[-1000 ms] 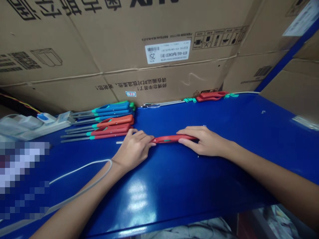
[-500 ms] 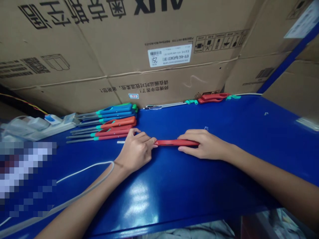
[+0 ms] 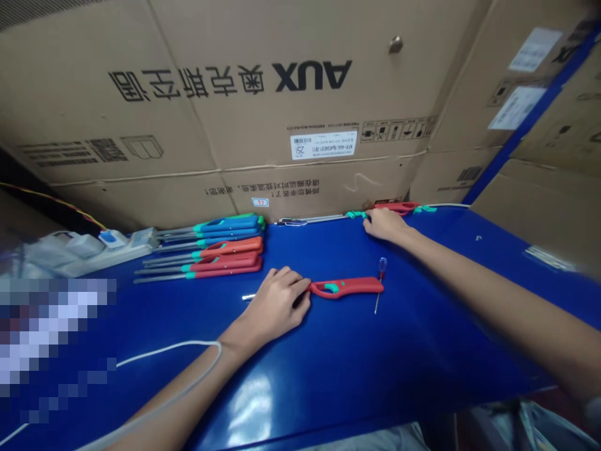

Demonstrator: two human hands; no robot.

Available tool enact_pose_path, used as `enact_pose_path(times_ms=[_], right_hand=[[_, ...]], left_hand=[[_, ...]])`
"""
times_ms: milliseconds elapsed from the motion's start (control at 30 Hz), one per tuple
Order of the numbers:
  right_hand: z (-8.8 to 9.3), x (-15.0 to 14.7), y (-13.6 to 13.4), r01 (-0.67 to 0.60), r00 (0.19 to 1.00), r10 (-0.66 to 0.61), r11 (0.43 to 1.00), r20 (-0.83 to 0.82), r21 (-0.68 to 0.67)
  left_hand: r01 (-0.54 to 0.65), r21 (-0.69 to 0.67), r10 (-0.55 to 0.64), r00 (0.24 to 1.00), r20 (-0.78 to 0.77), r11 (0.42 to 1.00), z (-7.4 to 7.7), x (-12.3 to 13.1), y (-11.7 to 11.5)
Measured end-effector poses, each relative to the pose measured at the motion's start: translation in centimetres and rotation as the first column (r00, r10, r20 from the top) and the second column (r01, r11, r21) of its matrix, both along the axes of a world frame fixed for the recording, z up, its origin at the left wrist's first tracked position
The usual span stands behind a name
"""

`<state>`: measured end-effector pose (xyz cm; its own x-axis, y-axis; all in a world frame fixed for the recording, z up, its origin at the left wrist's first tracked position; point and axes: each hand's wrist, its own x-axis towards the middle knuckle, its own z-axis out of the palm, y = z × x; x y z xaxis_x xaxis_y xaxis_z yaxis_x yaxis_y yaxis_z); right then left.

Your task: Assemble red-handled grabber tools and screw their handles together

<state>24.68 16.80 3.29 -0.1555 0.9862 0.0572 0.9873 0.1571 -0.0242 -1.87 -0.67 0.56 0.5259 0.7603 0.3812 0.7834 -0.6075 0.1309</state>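
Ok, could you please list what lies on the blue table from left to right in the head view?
Power strip → stack of blue and red lighters → left hand → single red lighter → small screwdriver at its right end.

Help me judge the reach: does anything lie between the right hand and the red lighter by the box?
Nothing visible does. The right hand is on the end of that red lighter. The screwdriver lies well clear, beside the near lighter under the left hand.

Red lighter (image 3: 347,287), seemingly teal trigger; blue table (image 3: 422,351)
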Motion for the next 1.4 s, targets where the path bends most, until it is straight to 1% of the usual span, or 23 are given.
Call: enact_pose_path(times_ms=[100,200,300,367,467,567,600,633,667,733,767,800,867,933,1000,1067,1133,1267,1400], right_hand=[[0.0,-0.8,0.3,0.013,1.0,-0.013,1.0,0.007,0.013],[0.1,-0.9,-0.2,-0.012,1.0,0.013,0.999,-0.009,0.045],[-0.2,-0.8,-0.6,-0.019,0.993,0.026,0.998,-0.119,0.061],[-0.5,-0.8,-0.9,-0.031,0.975,0.04,0.999,-0.22,0.045],[-0.8,-1.2,-1.5,-0.102,0.942,0.092,0.995,-0.321,-0.012],[-0.6,-2.0,-2.9,-0.241,0.9,0.197,0.968,-0.388,-0.067],[-0.4,-2.3,-3.5,-0.302,0.868,0.236,0.949,-0.437,-0.088],[-0.2,-2.7,-4.3,-0.36,0.815,0.267,0.929,-0.514,-0.089],[0.0,-3.0,-5.0,-0.403,0.74,0.274,0.912,-0.615,-0.079],[0.1,-3.7,-6.7,-0.455,0.562,0.203,0.886,-0.802,-0.095],[0.0,-4.0,-7.6,-0.466,0.483,0.172,0.881,-0.858,-0.086],[-0.1,-4.3,-8.4,-0.494,0.425,0.164,0.866,-0.89,-0.076],[-0.5,-4.6,-10.0,-0.547,0.352,0.158,0.834,-0.923,-0.066],[-1.0,-4.9,-11.1,-0.587,0.315,0.147,0.806,-0.938,-0.071],[-1.3,-5.2,-11.9,-0.6,0.28,0.173,0.799,-0.944,-0.032],[-1.5,-5.4,-12.3,-0.586,0.264,0.242,0.809,-0.934,0.044],[-1.5,-5.6,-12.5,-0.565,0.278,0.296,0.82,-0.914,0.094],[-1.2,-5.9,-12.9,-0.551,0.325,0.32,0.829,-0.89,0.097],[-0.9,-5.9,-13.3,-0.542,0.327,0.325,0.834,-0.887,0.105]], left_hand=[[-0.012,-0.009,0.012,1.0,-0.001,1.0,-0.2,0.0,0.1],[-0.004,-0.015,0.004,1.0,-0.014,1.0,-0.2,-0.1,0.0],[0.007,-0.013,-0.007,1.0,0.003,1.0,-0.3,-0.1,-0.2],[0.02,-0.011,-0.02,0.999,0.028,1.0,-0.4,-0.2,-0.3],[0.038,-0.024,-0.037,0.998,0.045,0.999,-0.4,-0.2,-0.4],[0.052,-0.048,-0.049,0.997,0.055,0.998,-0.3,-0.3,-0.3],[0.057,-0.053,-0.054,0.997,0.059,0.997,-0.3,-0.3,-0.3],[0.062,-0.057,-0.058,0.996,0.063,0.996,-0.3,-0.3,-0.3],[0.066,-0.06,-0.062,0.996,0.066,0.996,-0.2,-0.4,-0.2],[0.067,-0.067,-0.062,0.995,0.074,0.996,-0.1,-0.4,-0.2],[0.065,-0.071,-0.059,0.995,0.077,0.995,-0.1,-0.5,-0.1],[0.06,-0.077,-0.054,0.996,0.077,0.995,0.0,-0.5,-0.1],[0.051,-0.085,-0.045,0.996,0.072,0.995,0.1,-0.6,-0.1],[0.051,-0.073,-0.045,0.996,0.077,0.996,0.2,-0.7,-0.1],[0.05,-0.037,-0.046,0.993,0.107,0.998,0.3,-0.6,-0.1],[0.043,0.008,-0.044,0.988,0.147,0.999,0.5,-0.4,-0.2],[0.05,0.047,-0.057,0.983,0.173,0.998,0.7,-0.2,-0.2],[0.103,0.112,-0.123,0.976,0.182,0.988,1.0,0.0,-0.3],[0.13,0.161,-0.158,0.972,0.176,0.978,1.1,0.0,-0.3]])
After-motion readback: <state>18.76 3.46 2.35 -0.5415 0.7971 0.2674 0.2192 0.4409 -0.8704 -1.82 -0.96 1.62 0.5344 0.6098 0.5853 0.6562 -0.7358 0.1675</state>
